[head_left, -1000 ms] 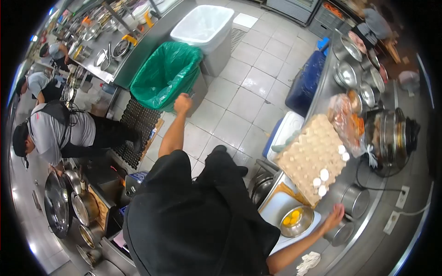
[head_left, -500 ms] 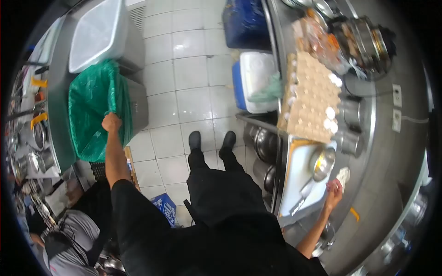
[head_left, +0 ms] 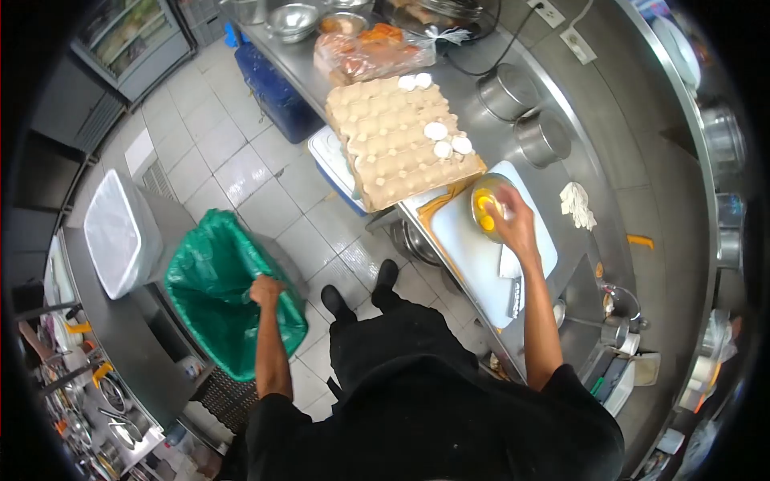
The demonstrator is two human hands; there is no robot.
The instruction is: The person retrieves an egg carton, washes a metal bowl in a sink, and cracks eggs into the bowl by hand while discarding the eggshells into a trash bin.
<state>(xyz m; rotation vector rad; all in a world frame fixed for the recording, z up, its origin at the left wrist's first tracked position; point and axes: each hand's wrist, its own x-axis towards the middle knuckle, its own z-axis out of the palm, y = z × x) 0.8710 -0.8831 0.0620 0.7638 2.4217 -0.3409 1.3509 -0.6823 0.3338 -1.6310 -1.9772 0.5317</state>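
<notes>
My left hand (head_left: 266,290) is closed in a fist on the edge of a green trash bag (head_left: 210,260) that lines a grey bin. At the counter, my right hand (head_left: 518,223) reaches over a metal bowl (head_left: 480,228) and its fingers are bent at the rim, appearing to grip it. Yellow egg yolks (head_left: 486,202) show inside; my palm hides the bowl's right side. The bowl stands on a white cutting board (head_left: 464,258). Below my right wrist lies a knife (head_left: 514,295), its blade partly covered by my arm.
A cardboard egg tray (head_left: 385,148) with several white eggs (head_left: 435,131) sits beyond the board. Pots (head_left: 542,138), a crumpled white cloth (head_left: 576,204) and bagged food (head_left: 373,54) are on the steel counter. A lidded bin (head_left: 120,232) stands left, a blue cooler (head_left: 281,92) under the counter.
My view has turned toward the counter. The right hand has moved from beside the white cloth to over the bowl. My left hand stays closed at the bag's edge.
</notes>
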